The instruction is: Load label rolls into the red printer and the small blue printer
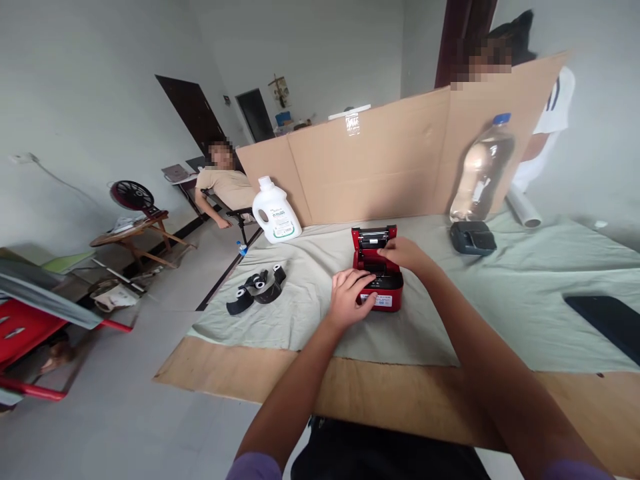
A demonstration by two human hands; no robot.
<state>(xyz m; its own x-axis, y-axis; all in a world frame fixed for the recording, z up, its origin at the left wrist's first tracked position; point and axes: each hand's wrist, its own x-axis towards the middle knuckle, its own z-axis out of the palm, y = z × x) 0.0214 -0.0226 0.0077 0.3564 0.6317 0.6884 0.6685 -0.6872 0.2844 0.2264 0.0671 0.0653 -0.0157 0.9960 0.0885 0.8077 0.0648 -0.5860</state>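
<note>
A small red and black printer, which looks like a portable label printer, sits on the cloth with its lid raised. My left hand lies over its near left side, fingers across the black top and thumb against the front by a white sticker. At the printer's right side, my right hand has its fingers drawn together by the open compartment, just below the lid. Whatever those fingertips hold, if anything, is hidden.
Left on the cloth lie several black rolls and a white jug. Behind stands a cardboard screen. To the right are a clear bottle, a black device and a dark phone. Two people are beyond the table.
</note>
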